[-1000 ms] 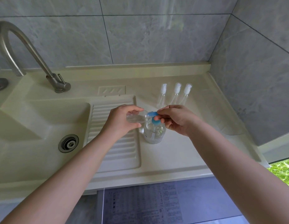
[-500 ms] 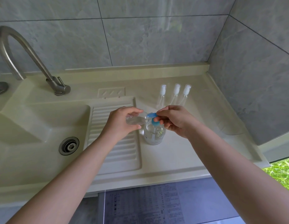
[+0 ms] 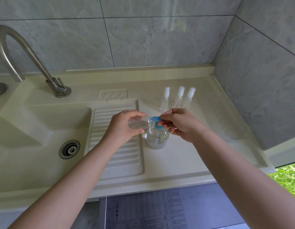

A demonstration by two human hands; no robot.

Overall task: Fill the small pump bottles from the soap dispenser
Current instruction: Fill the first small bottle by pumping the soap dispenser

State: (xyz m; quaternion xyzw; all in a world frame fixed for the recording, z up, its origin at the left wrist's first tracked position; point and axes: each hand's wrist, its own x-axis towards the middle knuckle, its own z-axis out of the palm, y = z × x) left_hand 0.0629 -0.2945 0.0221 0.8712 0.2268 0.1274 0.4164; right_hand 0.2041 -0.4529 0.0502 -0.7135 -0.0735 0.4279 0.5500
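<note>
partly hidden: left hand [image 3: 122, 128] fingers grip small bottle [image 3: 138, 125]; right hand [image 3: 181, 124] fingers pinch blue pump [image 3: 157, 121], dispenser [image 3: 157, 139] neck covered.

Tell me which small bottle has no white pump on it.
The bottle held sideways in the left hand at the blue nozzle. The three bottles behind stand upright with white pumps on.

The soap dispenser [image 3: 157, 138] is clear with a blue pump head [image 3: 157, 122] and green markings on its label. At its 9 o'clock the small bottle [image 3: 137, 125] is clear; at 12 o'clock three clear pump bottles [image 3: 179, 96] wear white tops. The sink counter [image 3: 176, 162] is pale cream (its drainboard [image 3: 117, 138] ribbed), the faucet [image 3: 19, 52] brushed grey, and the wall tiles [image 3: 143, 30] veined grey.
</note>
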